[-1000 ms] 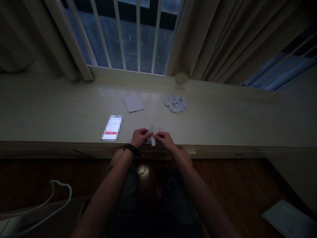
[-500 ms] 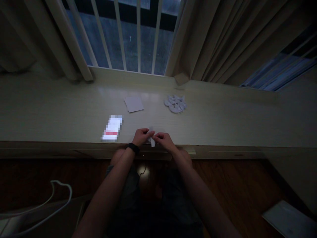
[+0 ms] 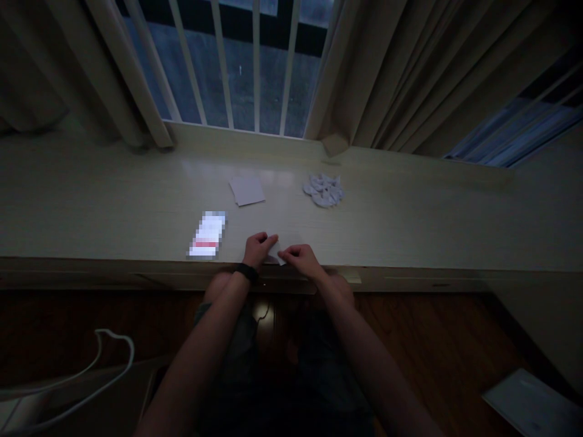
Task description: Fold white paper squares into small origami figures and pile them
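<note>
Our two bare hands, left point(image 3: 259, 247) and right point(image 3: 302, 258), pinch a small folded white paper piece point(image 3: 274, 252) at the near edge of a pale wood-grain table point(image 3: 410, 212) beneath a barred window point(image 3: 228, 73); the pixelated phone screen point(image 3: 207, 235) is unreadable.

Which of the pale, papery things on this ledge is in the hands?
The small, frontmost paper piece, held by the left hand and right hand; the flat square sheets and the bumpy cluster lie farther back, untouched.
</note>
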`<state>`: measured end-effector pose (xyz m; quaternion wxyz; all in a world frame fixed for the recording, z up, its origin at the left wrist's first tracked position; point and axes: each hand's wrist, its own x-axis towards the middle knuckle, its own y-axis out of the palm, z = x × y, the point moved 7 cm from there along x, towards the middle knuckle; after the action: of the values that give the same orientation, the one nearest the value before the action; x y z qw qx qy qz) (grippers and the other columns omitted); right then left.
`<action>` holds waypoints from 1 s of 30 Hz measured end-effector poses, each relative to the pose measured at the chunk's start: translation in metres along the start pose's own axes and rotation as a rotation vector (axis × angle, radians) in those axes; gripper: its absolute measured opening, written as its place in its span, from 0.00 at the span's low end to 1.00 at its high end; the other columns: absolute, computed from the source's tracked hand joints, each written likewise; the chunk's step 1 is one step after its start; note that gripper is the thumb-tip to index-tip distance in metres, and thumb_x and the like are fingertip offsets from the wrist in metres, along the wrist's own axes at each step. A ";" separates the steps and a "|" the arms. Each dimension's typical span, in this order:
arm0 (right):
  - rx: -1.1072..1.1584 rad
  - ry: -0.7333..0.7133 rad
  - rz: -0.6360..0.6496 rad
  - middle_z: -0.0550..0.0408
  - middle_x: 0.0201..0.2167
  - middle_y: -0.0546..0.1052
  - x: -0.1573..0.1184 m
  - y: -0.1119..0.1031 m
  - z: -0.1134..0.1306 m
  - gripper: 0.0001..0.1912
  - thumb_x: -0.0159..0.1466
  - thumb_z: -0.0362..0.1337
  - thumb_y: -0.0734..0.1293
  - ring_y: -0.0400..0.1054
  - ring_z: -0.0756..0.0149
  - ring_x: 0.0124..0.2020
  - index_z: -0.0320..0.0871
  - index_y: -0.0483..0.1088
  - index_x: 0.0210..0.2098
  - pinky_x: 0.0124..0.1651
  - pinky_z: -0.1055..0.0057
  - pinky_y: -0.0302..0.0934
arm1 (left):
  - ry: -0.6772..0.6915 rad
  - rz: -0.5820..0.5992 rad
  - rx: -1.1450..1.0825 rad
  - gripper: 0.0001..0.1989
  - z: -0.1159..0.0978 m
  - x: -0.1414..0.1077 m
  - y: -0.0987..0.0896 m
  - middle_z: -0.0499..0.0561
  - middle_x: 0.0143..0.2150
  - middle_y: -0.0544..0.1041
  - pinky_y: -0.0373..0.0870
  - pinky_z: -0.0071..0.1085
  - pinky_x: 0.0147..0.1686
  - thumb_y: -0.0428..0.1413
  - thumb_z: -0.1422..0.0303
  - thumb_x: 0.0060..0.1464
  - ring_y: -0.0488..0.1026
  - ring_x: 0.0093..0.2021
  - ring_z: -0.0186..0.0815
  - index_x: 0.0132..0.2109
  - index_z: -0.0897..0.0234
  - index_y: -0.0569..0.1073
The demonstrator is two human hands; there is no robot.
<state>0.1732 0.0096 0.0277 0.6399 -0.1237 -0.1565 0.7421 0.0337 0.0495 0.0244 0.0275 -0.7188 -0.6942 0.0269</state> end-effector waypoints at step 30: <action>-0.101 0.028 -0.037 0.55 0.21 0.74 -0.022 -0.032 -0.022 0.15 0.55 0.46 0.68 0.65 0.68 0.23 0.40 0.74 0.24 0.28 0.73 0.56 | -0.070 -0.182 -0.321 0.20 0.004 0.003 -0.015 0.45 0.23 0.68 0.60 0.26 0.26 0.61 0.52 0.41 0.63 0.26 0.28 0.28 0.67 0.71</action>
<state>0.2147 -0.0061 0.0195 0.6486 -0.1631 -0.1869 0.7196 0.0189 0.0531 0.0216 -0.1095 -0.6467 -0.7523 -0.0619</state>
